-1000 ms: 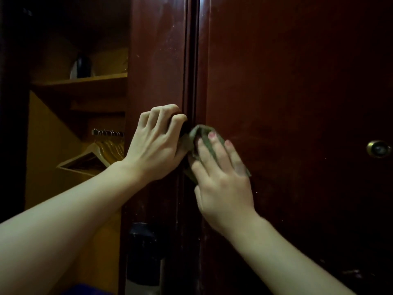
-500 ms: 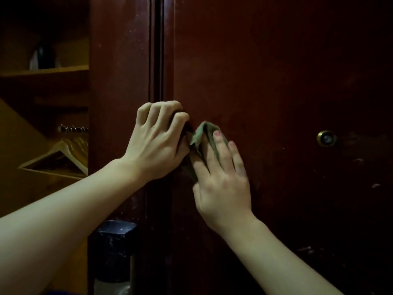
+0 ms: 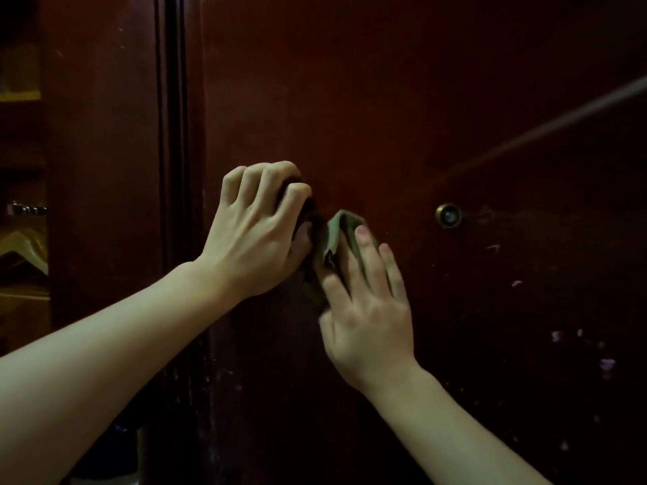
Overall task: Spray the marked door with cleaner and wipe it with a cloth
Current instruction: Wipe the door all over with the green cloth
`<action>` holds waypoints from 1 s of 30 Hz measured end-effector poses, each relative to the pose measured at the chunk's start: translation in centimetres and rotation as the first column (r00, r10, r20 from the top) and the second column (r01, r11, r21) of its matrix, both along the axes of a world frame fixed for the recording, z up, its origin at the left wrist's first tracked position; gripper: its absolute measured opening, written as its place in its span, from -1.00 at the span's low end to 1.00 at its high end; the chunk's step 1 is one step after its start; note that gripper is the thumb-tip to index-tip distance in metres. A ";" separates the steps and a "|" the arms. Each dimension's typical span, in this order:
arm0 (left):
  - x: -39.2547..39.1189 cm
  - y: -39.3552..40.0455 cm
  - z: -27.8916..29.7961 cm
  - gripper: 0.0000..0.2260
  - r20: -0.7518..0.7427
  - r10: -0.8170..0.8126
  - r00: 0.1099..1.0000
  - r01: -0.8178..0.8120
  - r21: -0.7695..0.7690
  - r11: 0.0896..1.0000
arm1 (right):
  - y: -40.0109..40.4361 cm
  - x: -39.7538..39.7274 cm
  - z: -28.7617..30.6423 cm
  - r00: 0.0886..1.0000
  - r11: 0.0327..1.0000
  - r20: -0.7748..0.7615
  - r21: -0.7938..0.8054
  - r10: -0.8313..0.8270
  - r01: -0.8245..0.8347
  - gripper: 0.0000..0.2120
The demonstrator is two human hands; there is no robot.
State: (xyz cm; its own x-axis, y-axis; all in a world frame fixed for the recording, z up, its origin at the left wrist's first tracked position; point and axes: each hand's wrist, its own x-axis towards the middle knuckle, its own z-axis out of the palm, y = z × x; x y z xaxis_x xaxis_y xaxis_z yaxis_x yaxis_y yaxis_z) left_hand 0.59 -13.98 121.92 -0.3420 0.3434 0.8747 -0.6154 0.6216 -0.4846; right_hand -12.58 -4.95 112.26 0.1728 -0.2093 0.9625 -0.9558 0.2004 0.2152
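Cloth [image 3: 334, 236] under right fingers [image 3: 364, 250]

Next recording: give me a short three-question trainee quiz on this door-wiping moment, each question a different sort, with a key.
1. True or false: the right hand presses the cloth flat against the door.
2. Multiple choice: the peephole sits A) left of both hands, B) right of both hands, C) between the hands.
3. Fill in: the left hand has its fingers ____ around something dark that cannot be made out.

Key: 1 true; 2 B; 3 curled.
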 end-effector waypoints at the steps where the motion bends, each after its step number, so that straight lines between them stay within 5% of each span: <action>1: -0.4 0.3 0.0 -0.70 0.014 -0.007 1.000 0.007 -0.008 1.000 | 0.3 -0.6 -0.1 1.000 1.000 -0.024 0.013 0.000 0.000 -0.51; 8: -3.5 2.4 0.8 -0.76 -0.041 -0.067 0.997 0.067 0.005 0.998 | 1.9 -2.8 5.5 0.997 0.997 0.063 -0.051 -0.049 0.053 -0.49; 14: -5.6 3.0 0.0 -0.74 0.020 -0.048 0.999 0.048 -0.002 0.999 | 3.2 -5.0 -0.4 1.000 1.000 -0.001 0.011 -0.012 0.012 -0.55; 21: -8.6 4.6 1.2 -0.76 -0.033 -0.050 0.998 0.050 -0.017 0.999 | 5.3 -8.0 3.8 0.999 0.999 0.027 -0.027 -0.043 0.043 -0.51; 30: -9.9 5.4 1.1 -0.71 0.028 0.006 1.000 -0.006 -0.023 1.000 | 6.2 -9.9 -0.2 0.998 0.999 0.052 -0.010 0.034 -0.033 -0.58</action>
State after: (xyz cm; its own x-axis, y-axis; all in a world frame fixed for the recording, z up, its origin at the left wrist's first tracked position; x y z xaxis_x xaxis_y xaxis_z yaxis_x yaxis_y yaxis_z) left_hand -9.31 -8.57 123.02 -0.3686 0.3608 0.8567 -0.6048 0.6068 -0.5158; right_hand -22.47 1.24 112.06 0.1296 -0.1956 0.9721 -0.9718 0.1699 0.1637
